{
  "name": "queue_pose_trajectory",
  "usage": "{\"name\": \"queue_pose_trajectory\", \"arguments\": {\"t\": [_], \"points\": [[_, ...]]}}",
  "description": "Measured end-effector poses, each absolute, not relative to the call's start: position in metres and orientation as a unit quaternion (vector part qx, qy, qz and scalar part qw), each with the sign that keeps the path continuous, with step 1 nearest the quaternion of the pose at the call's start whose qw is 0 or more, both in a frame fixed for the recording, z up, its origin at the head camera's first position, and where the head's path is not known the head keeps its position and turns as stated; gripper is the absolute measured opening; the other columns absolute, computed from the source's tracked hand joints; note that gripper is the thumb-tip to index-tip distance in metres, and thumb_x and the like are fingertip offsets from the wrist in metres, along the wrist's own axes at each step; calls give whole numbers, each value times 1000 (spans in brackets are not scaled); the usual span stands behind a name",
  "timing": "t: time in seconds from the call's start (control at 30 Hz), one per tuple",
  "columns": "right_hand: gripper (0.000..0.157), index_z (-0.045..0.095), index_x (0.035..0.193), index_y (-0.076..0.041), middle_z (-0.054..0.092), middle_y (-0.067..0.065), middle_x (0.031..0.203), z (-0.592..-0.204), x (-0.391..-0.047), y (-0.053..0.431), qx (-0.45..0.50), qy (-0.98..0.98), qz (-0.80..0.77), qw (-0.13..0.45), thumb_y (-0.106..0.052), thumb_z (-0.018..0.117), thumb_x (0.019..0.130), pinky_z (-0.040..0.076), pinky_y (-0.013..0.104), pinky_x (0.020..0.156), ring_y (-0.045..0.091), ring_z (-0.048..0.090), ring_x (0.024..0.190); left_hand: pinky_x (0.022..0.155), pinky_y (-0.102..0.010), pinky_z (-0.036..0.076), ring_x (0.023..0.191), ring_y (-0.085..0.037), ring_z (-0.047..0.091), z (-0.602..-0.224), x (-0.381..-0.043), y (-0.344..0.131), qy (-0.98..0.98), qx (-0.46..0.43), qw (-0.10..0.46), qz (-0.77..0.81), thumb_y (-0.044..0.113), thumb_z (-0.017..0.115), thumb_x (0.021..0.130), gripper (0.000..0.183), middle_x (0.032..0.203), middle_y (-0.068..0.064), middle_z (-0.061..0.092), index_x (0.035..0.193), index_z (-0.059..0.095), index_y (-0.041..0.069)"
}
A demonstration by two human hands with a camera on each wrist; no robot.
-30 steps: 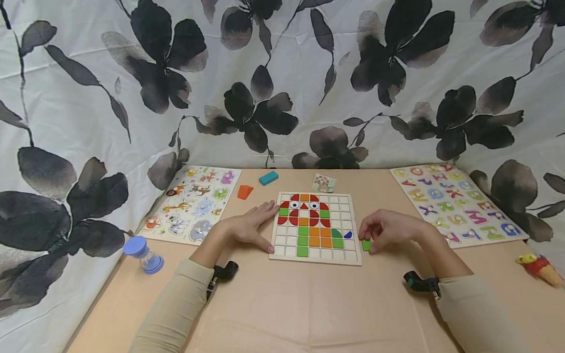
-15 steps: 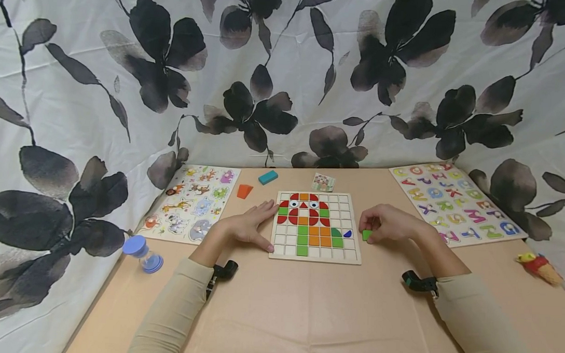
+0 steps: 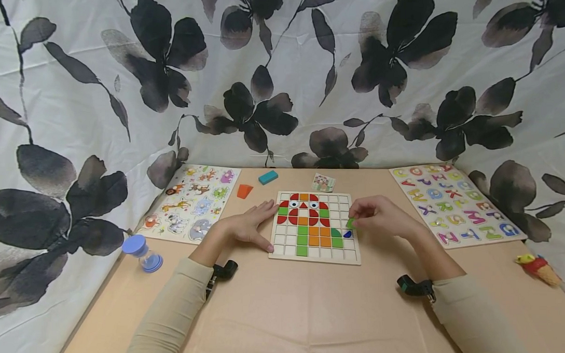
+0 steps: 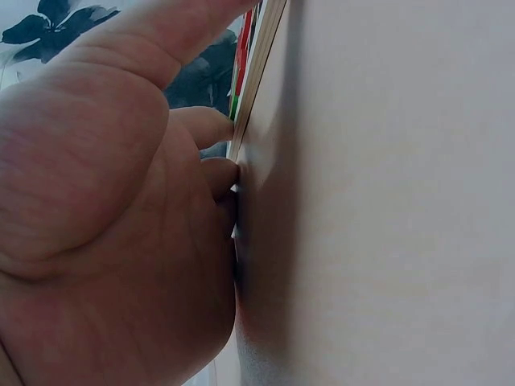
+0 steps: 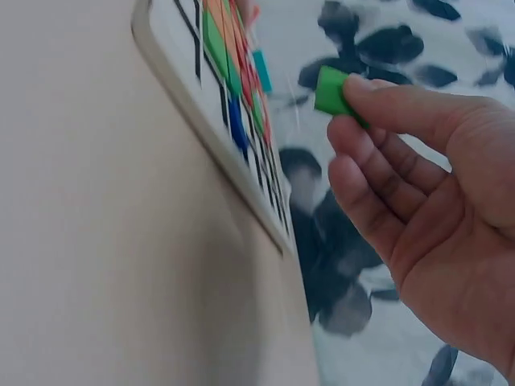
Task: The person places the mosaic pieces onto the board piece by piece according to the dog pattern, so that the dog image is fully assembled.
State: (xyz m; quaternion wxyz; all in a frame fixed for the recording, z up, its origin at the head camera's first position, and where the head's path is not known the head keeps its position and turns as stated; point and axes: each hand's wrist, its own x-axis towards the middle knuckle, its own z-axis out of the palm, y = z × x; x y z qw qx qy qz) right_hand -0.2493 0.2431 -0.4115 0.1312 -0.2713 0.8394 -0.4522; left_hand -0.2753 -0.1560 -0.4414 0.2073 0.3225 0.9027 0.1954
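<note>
A white grid board [image 3: 284,248] lies mid-table, bearing red, green and orange tiles laid out like an owl. My left hand [image 3: 245,225] rests flat at its left side, fingers spread, with thumb and fingertips right at the edge. In the left wrist view the palm [image 4: 105,209] stands beside the board's side. My right hand [image 3: 381,217] pinches a small green tile [image 5: 330,91] between thumb and fingers, raised over the board's right edge. Under it, a blue piece [image 3: 348,234] with a rounded side sits on the grid beside a green rounded tile [image 3: 337,234].
Behind the board lie an orange piece [image 3: 244,191], a teal block [image 3: 268,177] and a small picture card [image 3: 324,182]. Sticker sheets flank it: animals [image 3: 195,204] left, letters [image 3: 459,206] right. A blue sand timer [image 3: 143,253] stands left; a small toy figure [image 3: 539,269] lies far right.
My right hand has lifted the green tile off the table and carried it left and away from me, over the board's right edge. The left hand has stayed put.
</note>
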Motion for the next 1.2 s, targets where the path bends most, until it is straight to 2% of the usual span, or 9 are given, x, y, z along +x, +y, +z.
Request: {"name": "queue_pose_trajectory", "arguments": {"t": [0.23,0.37,0.53,0.7,1.2], "points": [[14,70,96,-11,67,5,84,-409,-238,216,-334,817,-426,198,-15,75,84,51,25,67,24,58,75,118,-45,2,148,-23,-6,-442,-275,-156,901,321,209,203,66,76,65,123,162,-5,-5,156,9,17],[13,71,94,-15,67,0,83,-412,-233,206,-354,824,-384,220,-16,77,82,52,25,67,19,59,74,118,-46,2,148,-24,-6,-442,-275,-156,900,323,209,205,65,76,65,123,162,-6,-4,156,9,16],[13,72,94,-19,66,-4,80,-415,-229,200,-356,841,-337,228,-19,77,82,51,25,65,15,58,74,119,-45,1,148,-24,-6,-443,-276,-156,900,326,208,200,66,75,66,123,162,-6,-4,156,9,16],[13,72,95,-17,65,-4,81,-416,-228,196,-356,849,-314,232,-18,77,83,50,25,65,15,58,75,118,-45,2,148,-25,-6,-442,-276,-157,901,327,209,196,66,75,66,123,162,-6,-5,156,9,17],[12,75,94,-22,65,-7,78,-420,-225,194,-342,874,-277,205,-20,77,82,49,24,64,12,57,74,118,-45,2,148,-23,-7,-444,-275,-156,902,321,214,195,66,76,65,123,162,-5,-5,156,8,19]]}}
